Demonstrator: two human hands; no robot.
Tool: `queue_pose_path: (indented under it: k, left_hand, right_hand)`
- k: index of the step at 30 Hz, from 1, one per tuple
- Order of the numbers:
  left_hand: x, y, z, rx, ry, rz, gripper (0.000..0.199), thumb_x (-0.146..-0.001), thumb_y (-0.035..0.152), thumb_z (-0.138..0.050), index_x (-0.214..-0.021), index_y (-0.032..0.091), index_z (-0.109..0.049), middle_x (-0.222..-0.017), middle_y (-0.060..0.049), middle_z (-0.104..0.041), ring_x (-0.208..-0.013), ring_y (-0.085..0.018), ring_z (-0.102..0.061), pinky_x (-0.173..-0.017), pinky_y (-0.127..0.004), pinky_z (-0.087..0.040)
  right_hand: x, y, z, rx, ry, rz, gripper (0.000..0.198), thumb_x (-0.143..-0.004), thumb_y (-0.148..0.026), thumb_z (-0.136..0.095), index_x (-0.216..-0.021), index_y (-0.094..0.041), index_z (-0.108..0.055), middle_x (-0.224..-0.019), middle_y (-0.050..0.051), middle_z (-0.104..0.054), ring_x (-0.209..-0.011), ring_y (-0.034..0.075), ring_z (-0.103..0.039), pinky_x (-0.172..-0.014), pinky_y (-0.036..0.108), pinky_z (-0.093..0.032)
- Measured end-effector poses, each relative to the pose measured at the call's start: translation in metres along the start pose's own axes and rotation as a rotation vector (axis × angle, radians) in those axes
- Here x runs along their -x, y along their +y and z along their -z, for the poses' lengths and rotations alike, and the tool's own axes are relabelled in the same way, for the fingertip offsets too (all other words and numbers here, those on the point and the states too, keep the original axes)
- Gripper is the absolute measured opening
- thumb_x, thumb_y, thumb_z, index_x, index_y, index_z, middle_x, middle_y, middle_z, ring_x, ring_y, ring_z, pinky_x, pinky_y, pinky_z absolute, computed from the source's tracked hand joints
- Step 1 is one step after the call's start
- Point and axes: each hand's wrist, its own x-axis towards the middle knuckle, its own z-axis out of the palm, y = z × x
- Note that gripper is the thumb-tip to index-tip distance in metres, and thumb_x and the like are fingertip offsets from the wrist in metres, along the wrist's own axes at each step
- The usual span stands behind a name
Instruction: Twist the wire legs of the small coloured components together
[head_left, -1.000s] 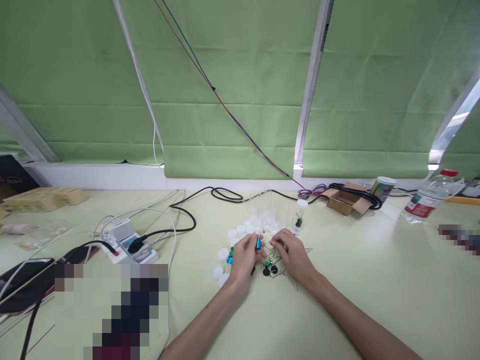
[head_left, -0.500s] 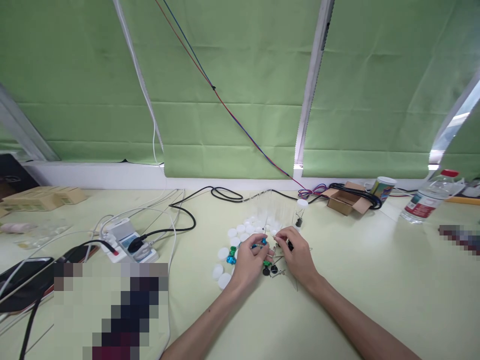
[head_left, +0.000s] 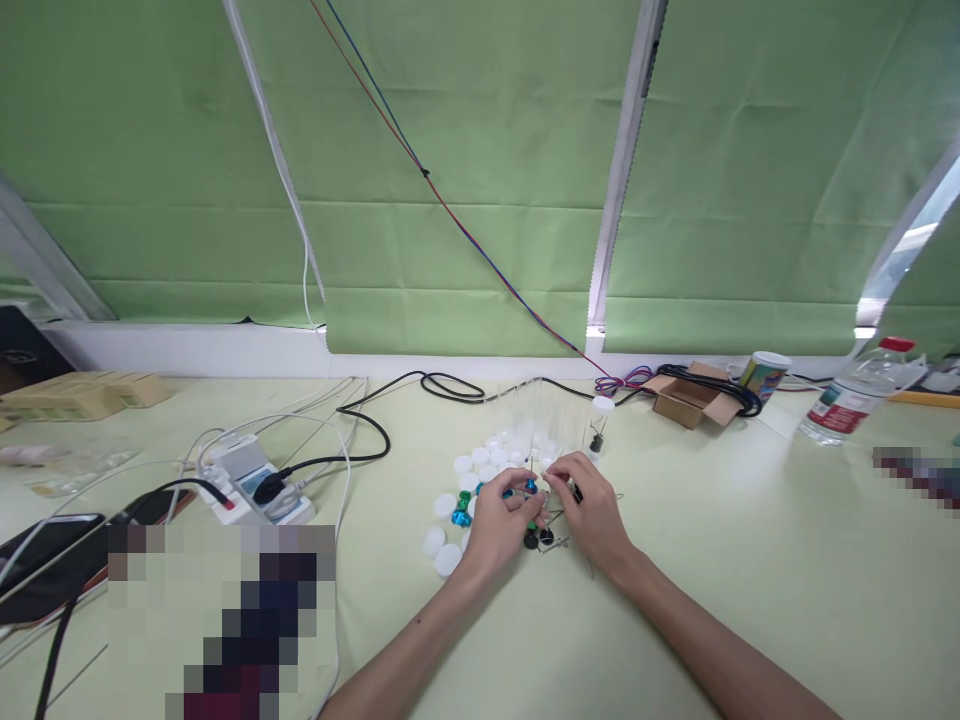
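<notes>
My left hand (head_left: 501, 518) is closed around a small shiny blue piece (head_left: 531, 486) with a thin metal rod standing up from it. Close beside it, my right hand (head_left: 594, 508) pinches with thumb and forefinger at something too small to make out, and a dark bit shows under its curled fingers. Below the hands lie black round pieces (head_left: 532, 540) and thin metal rods (head_left: 555, 545). Left of my left hand sit a green piece (head_left: 465, 498) and another blue piece (head_left: 460, 519), among several white round caps (head_left: 448, 560).
Behind the hands stand clear tubes (head_left: 540, 412) and a white-capped clear vial (head_left: 603, 408) with a dark piece inside. A power strip (head_left: 259, 490) with cables lies left. Toward the back right are an open cardboard box (head_left: 682, 400), a can (head_left: 765, 375) and a water bottle (head_left: 855, 395).
My right hand has shifted slightly left, bringing its pinched fingertips closer to the blue piece and the rod. My left hand stays almost in place.
</notes>
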Motion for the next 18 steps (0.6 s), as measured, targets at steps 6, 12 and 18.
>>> queue_pose_path:
  k: [6,12,18]
  left_hand:
    - [0.0005,0.0006,-0.0007,0.004,0.026,-0.002,0.033,-0.066,0.034,-0.078,-0.090,0.018,-0.062,-0.081,-0.003,-0.064,-0.054,-0.015,-0.064,-0.057,-0.030,-0.051]
    - [0.0014,0.0017,-0.0017,0.014,-0.004,0.016,0.034,-0.065,0.033,-0.080,-0.090,0.017,-0.064,-0.070,-0.001,-0.064,-0.054,-0.017,-0.064,-0.056,-0.028,-0.050]
    - [0.0016,-0.0001,-0.0025,0.044,-0.015,0.025,0.033,-0.062,0.031,-0.082,-0.087,0.017,-0.066,-0.076,-0.002,-0.064,-0.054,-0.016,-0.065,-0.055,-0.029,-0.051]
  right_hand:
    - [0.0000,-0.0011,-0.0003,-0.004,0.007,0.010,0.015,-0.096,-0.018,-0.047,-0.086,-0.021,-0.057,-0.085,0.005,-0.057,-0.083,0.020,-0.055,-0.074,0.033,-0.045]
    - [-0.0002,-0.0027,-0.0002,-0.010,-0.004,0.014,0.015,-0.096,-0.018,-0.047,-0.086,-0.021,-0.057,-0.086,0.005,-0.057,-0.083,0.020,-0.055,-0.073,0.032,-0.045]
    - [0.0007,-0.0016,-0.0005,-0.019,-0.031,0.014,0.015,-0.096,-0.017,-0.047,-0.086,-0.021,-0.057,-0.086,0.005,-0.056,-0.082,0.019,-0.056,-0.073,0.032,-0.045]
